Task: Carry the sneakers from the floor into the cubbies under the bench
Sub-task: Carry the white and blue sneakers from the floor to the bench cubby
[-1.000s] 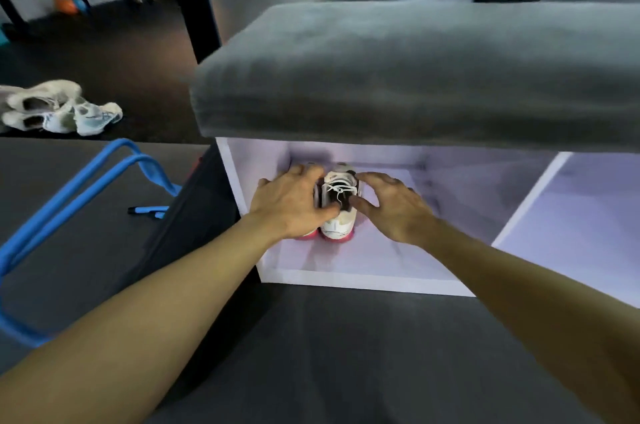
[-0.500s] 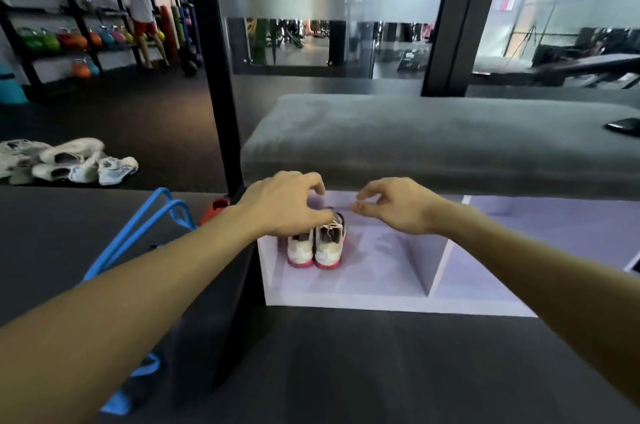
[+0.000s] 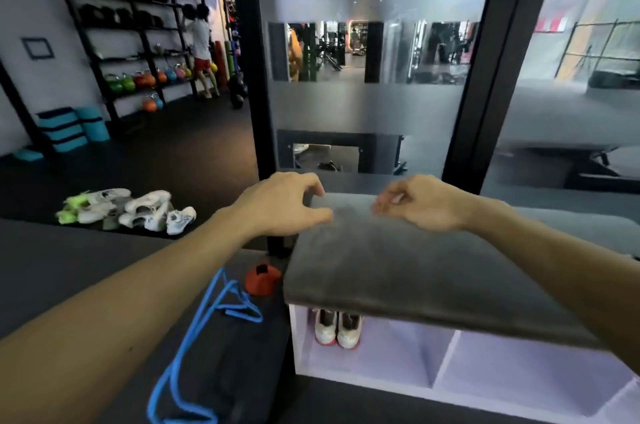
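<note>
A black bag (image 3: 221, 364) with blue straps (image 3: 194, 337) lies on the dark floor, an orange cone (image 3: 262, 280) just behind it. Coloured kettlebells (image 3: 145, 80) line a black rack (image 3: 114, 25); a person (image 3: 201, 46) stands beside it. Teal blocks (image 3: 65, 129) are stacked nearby.

Matt grey velvety bench cushion (image 3: 415, 271)

Dim indoor light, ceiling spots glinting off glass, soft motion blur throughout, wide-angle bending at edges

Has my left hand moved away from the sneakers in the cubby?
Yes. The left hand rose from the sneakers and is now above the bench cushion.
</note>
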The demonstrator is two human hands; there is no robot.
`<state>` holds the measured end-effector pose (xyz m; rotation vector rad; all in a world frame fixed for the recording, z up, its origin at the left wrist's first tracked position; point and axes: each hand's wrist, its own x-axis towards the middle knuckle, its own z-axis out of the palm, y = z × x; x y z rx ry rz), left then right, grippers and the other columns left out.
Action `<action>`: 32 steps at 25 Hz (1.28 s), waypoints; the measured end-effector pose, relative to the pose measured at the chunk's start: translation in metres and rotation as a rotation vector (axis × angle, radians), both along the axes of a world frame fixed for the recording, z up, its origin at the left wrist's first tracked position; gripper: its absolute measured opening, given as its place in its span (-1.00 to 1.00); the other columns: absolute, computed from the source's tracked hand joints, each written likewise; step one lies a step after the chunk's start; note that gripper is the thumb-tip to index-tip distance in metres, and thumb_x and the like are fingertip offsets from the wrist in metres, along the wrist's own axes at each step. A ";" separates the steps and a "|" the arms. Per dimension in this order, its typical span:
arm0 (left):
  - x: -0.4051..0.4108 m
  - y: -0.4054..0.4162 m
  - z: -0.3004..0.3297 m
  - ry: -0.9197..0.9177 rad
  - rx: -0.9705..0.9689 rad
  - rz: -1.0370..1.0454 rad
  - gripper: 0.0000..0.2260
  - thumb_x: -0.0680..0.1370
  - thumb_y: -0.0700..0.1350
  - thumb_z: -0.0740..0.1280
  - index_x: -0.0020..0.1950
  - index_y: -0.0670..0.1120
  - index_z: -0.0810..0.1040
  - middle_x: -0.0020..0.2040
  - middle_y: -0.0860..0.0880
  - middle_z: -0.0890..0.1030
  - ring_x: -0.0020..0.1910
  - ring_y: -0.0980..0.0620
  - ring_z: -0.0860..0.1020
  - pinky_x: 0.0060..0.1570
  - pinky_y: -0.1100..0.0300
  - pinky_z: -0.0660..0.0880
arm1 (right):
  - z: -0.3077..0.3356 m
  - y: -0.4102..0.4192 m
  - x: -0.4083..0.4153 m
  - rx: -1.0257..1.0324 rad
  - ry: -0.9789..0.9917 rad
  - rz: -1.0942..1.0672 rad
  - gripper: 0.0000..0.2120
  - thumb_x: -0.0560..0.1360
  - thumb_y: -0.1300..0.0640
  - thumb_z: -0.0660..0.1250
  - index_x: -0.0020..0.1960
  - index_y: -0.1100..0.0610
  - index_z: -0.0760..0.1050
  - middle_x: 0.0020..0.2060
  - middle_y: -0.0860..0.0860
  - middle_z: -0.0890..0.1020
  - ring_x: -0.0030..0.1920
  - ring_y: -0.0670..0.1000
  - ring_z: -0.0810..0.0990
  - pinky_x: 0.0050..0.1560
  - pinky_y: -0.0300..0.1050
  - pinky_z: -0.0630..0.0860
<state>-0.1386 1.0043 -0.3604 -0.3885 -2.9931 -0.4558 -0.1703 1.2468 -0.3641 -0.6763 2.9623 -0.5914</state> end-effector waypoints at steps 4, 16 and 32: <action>0.017 -0.019 0.156 -0.004 -0.002 0.020 -0.56 0.46 0.31 0.29 0.25 0.14 0.46 0.24 0.06 0.50 0.12 0.05 0.49 0.11 -0.04 0.50 | 0.168 -0.020 -0.001 -0.011 0.039 0.093 -0.62 0.47 -0.25 0.27 0.10 -0.01 0.58 0.02 -0.10 0.63 0.05 -0.09 0.58 0.17 -0.11 0.49; 0.122 -0.160 0.351 0.029 0.061 0.349 -0.65 0.50 0.28 0.23 0.18 0.13 0.51 0.22 0.04 0.54 0.14 0.06 0.51 0.17 -0.01 0.48 | 0.386 -0.178 0.035 0.002 0.166 0.463 -0.58 0.45 -0.30 0.23 0.14 -0.07 0.57 0.04 -0.16 0.61 0.02 -0.14 0.57 0.08 -0.18 0.44; 0.184 -0.500 0.360 0.018 -0.011 0.543 -0.66 0.55 0.25 0.21 0.19 0.08 0.51 0.18 0.04 0.54 0.12 0.06 0.49 0.15 0.07 0.44 | 0.371 -0.540 0.052 0.061 0.096 0.600 -0.62 0.52 -0.21 0.21 0.21 -0.01 0.53 0.12 -0.09 0.57 0.02 -0.15 0.51 -0.12 -0.28 0.40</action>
